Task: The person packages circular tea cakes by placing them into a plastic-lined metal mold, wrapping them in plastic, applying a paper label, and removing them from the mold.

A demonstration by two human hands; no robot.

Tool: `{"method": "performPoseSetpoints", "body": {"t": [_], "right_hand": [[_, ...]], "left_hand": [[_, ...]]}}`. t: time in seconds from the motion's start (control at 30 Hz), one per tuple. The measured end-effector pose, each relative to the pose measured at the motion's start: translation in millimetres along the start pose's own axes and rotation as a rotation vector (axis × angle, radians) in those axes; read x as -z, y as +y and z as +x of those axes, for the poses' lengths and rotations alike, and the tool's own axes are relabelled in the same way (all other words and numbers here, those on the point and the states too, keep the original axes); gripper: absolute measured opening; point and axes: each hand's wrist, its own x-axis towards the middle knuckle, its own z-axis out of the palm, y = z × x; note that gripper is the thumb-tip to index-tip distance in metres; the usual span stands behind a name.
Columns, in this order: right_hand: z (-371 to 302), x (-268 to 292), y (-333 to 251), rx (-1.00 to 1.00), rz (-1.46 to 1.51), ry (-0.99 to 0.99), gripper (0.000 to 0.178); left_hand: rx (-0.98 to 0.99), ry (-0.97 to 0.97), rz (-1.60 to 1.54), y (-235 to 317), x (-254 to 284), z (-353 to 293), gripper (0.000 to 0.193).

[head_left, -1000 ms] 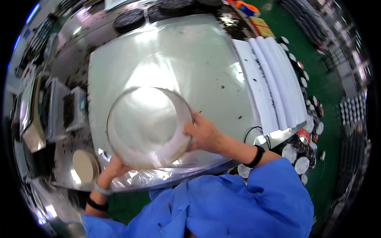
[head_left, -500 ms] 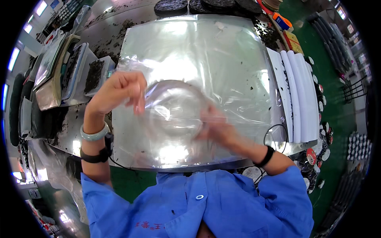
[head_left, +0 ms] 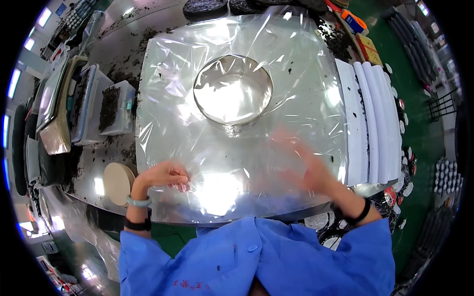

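Note:
A round metal ring (head_left: 198, 101) rests on the far middle of a pale sheet-topped work surface. Creased clear plastic film (head_left: 168, 93) spreads across that surface; whether it runs over or under the ring I cannot tell. Near the front left, my left hand (head_left: 170, 175) is closed with its fingers curled, at the film; what they pinch, if anything, is hidden. My right hand (head_left: 316, 170) hovers over the front right of the film, its fingers smeared by motion, apart from the ring. Beside my left hand lie round beige discs (head_left: 116, 184).
Plastic tubs with dark loose leaf (head_left: 111, 109) stand at the left. White paper rolls (head_left: 379, 123) line the right edge. Dark round cakes (head_left: 205, 9) lie at the back, near an orange and blue tape dispenser (head_left: 353, 22). Dark crumbs (head_left: 148, 33) are scattered about.
The ring has gone from between my hands to farther back on the surface. Both hands have drawn nearer to me, the right also moving rightward. The beige discs have come into sight.

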Motion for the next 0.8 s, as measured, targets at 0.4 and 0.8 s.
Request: {"method": "performPoseSetpoints", "body": {"t": [0.4, 0.8], "right_hand": [[370, 208, 173, 0.151, -1.111, 0.632, 0.04], [357, 219, 194, 0.0, -1.48, 0.525, 0.027]], "left_hand": [[-0.188, 1.542, 0.006, -28, -40, -96, 0.042], [0.291, 1.624, 0.435, -72, -59, -94, 0.069]]}}
